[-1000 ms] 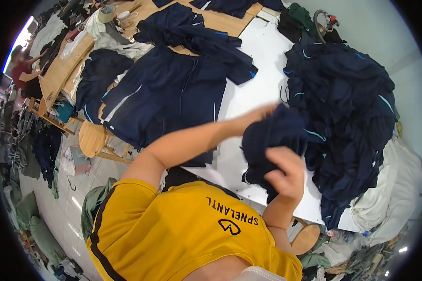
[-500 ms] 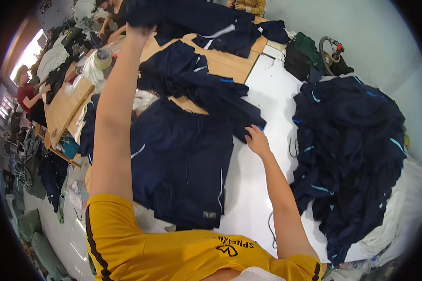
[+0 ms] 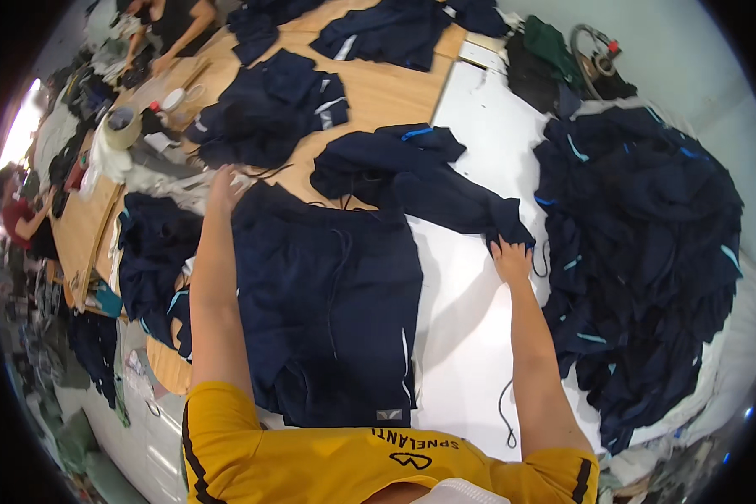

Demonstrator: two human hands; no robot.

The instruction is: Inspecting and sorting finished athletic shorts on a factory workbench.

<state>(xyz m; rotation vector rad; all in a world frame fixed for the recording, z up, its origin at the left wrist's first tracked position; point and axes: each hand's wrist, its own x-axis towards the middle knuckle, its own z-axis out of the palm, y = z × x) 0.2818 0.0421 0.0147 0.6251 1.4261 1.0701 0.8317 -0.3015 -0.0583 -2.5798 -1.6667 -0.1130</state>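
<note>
A pair of navy shorts [image 3: 336, 294] lies spread in front of me, with a drawstring and a white stripe at its right side. My left hand [image 3: 226, 186] is by the upper left corner of the shorts, its fingers loosely apart; no cloth shows in it. My right hand [image 3: 512, 259] grips the bunched right end of another navy garment [image 3: 445, 197] with a blue trim. This garment stretches across the white tabletop [image 3: 470, 311] just beyond the shorts. Farther back lies a separate navy garment [image 3: 260, 105] with white strips.
A large heap of navy garments [image 3: 638, 244] with light-blue trims fills the right side. More navy pieces [image 3: 386, 34] lie on the wooden table [image 3: 395, 92] at the back. A cone of thread [image 3: 122, 126] stands at left. Two people work nearby, one in black [image 3: 176, 29], one in red [image 3: 21, 214].
My left hand has come down from the far end of the table and no longer holds the dark garment there. My right hand has drawn the trimmed garment's end to the right.
</note>
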